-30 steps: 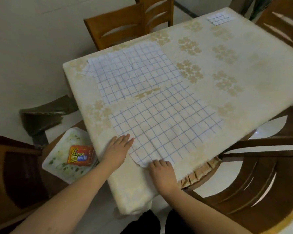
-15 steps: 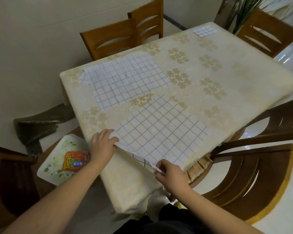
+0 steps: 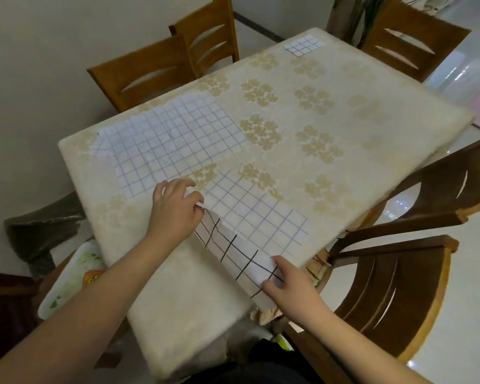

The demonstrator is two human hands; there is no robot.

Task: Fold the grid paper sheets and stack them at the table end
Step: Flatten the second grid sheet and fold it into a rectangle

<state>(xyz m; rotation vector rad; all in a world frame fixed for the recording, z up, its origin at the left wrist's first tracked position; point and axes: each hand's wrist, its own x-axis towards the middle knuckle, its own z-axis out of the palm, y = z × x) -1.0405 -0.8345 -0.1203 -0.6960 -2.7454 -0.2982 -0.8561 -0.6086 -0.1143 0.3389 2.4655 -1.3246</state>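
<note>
At the near edge of the surface (image 3: 344,128), the left hand (image 3: 175,209) and right hand (image 3: 291,284) each pinch the near grid paper sheet (image 3: 250,217), its near edge lifted and folded over.

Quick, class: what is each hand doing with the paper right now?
Left hand: pinching the near white grid paper sheet at its lifted corner.
Right hand: gripping the same sheet's near edge.
</note>
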